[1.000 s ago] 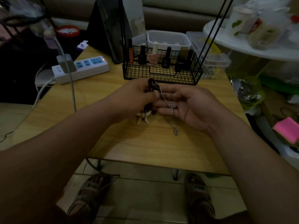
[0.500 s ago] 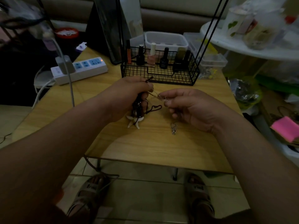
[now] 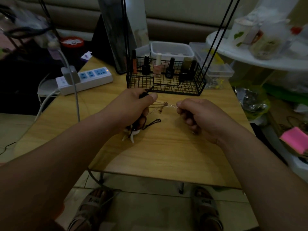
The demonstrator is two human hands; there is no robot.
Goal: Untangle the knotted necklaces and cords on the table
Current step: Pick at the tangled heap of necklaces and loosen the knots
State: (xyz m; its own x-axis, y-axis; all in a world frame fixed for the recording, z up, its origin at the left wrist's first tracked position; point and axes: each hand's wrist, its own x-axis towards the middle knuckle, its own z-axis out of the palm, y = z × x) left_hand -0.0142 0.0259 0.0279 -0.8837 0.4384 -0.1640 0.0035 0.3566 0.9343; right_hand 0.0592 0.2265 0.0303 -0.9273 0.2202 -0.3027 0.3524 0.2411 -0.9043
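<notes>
Chain of thin silver links [image 3: 171, 106] stretched sideways above light wooden table [image 3: 166, 157] — left hand [image 3: 133, 105] curled tight round dark cord bundle with pale tooth pendants [image 3: 133, 132], right hand [image 3: 200, 115] pinching chain's other end, snag roughly midway.

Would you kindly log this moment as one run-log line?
left hand: grips dark cord | right hand: pinches silver chain | silver chain: taut between hands | untangling: unfinished
</notes>
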